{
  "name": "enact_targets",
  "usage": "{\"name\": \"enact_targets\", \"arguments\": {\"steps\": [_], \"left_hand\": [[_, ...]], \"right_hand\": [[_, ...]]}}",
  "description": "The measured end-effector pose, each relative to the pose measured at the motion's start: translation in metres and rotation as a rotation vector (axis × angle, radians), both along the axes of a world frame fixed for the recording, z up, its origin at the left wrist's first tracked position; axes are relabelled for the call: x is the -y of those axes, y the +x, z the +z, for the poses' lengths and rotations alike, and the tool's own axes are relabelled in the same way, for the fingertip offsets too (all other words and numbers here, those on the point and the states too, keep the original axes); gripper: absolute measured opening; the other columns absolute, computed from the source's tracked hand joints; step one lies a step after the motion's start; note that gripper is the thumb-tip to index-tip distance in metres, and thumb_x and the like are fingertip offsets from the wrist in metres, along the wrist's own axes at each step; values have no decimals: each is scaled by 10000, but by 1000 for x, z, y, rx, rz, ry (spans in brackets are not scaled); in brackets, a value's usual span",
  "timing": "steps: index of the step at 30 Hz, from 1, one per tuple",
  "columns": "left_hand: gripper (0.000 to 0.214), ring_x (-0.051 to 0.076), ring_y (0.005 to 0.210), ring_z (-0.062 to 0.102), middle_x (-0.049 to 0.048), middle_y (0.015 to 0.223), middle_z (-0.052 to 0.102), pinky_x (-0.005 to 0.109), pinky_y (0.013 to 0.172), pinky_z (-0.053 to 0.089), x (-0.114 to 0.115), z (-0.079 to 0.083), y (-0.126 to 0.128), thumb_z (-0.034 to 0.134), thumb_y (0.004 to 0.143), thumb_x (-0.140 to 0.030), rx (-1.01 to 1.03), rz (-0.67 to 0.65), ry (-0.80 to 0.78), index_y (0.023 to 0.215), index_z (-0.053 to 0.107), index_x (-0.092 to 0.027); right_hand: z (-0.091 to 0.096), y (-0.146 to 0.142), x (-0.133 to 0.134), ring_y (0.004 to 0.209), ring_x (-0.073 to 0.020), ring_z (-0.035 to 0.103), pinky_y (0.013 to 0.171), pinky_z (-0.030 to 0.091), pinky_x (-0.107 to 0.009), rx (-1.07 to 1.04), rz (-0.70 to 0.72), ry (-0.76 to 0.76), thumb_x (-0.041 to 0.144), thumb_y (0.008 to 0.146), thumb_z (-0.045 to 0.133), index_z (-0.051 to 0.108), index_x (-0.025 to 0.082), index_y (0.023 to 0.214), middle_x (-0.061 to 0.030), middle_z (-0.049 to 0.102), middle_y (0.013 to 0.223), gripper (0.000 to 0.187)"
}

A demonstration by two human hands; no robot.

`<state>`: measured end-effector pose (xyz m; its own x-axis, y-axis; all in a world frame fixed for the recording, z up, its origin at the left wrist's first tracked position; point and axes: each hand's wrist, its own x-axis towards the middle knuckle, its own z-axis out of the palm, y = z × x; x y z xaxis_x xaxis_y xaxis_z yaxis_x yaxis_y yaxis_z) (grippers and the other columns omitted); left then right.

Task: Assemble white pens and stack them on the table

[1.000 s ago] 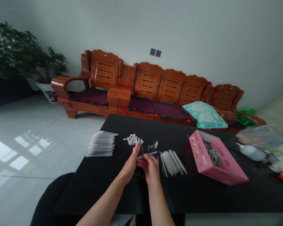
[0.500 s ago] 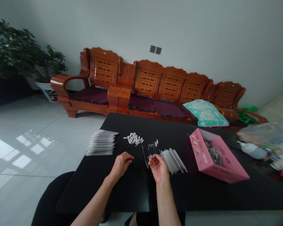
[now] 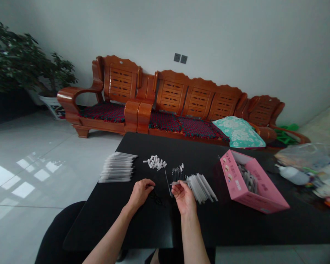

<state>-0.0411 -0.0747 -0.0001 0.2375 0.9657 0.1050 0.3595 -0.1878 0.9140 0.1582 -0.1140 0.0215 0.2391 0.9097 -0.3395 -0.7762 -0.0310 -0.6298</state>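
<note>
My right hand (image 3: 184, 198), palm turned up, holds a whitish translucent pen barrel (image 3: 176, 183) between thumb and fingers. The fingertips of my left hand (image 3: 140, 192) are pressed together above the tabletop, beside small black pieces (image 3: 155, 198); whatever they pinch is too small to make out. More translucent barrels (image 3: 202, 187) lie fanned out to the right of my right hand. Just beyond it are thin dark pen refills (image 3: 177, 173), and one slim rod (image 3: 168, 182) lies apart from them. Small white caps (image 3: 155, 162) form a heap farther back.
A stack of whitish pens (image 3: 117, 167) lies at the table's left side. On the right stands an open pink box (image 3: 260, 201) with greyish pieces inside. Plastic bags and a white bottle (image 3: 293, 175) crowd the black table's (image 3: 143, 231) far right. A wooden sofa (image 3: 170, 97) stands behind.
My right hand has shifted slightly, and the barrel in it now shows longer and lies more level. My left hand stays pinched by the black pieces.
</note>
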Motion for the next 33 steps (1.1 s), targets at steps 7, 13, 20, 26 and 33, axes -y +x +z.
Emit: {"name": "enact_targets", "arguments": {"steps": [7,13,20,26,33], "left_hand": [[270,137,626,616,58,735,691,231,582,487,7,26,7,740,691,-292,623,-1,-384,886,669,-118],[253,115,608,605,47,712,681,208,570,478,11,26,7,756,701,-293,703,-18,-388,858,659,-120],[246,109,592,601,50,709,686,204,565,469,13,26,7,757,702,-304,685,-51,-390,840,664,-123],[267,117,572,601,50,693,684,212,548,465,13,32,10,765,677,-325,677,-42,-389,827,670,-125],[250,117,559,585,26,637,652,212,535,457,14,35,13,761,674,-311,672,-34,-355,807,665,-122]], "right_hand": [[14,-19,0,601,-186,714,536,590,-258,158,28,77,244,683,775,640,118,821,-87,747,692,231],[24,-31,-2,595,-191,714,528,585,-259,265,12,105,289,709,767,601,131,834,-73,740,684,261],[25,-37,-2,586,-188,711,520,583,-259,314,2,110,324,705,770,588,139,848,-63,736,690,297],[24,-40,-1,587,-194,712,519,586,-266,329,6,104,326,706,767,591,141,848,-55,732,683,292],[26,-43,-2,555,-183,703,496,570,-244,366,-2,114,328,701,766,586,141,860,-53,730,677,304]]}}
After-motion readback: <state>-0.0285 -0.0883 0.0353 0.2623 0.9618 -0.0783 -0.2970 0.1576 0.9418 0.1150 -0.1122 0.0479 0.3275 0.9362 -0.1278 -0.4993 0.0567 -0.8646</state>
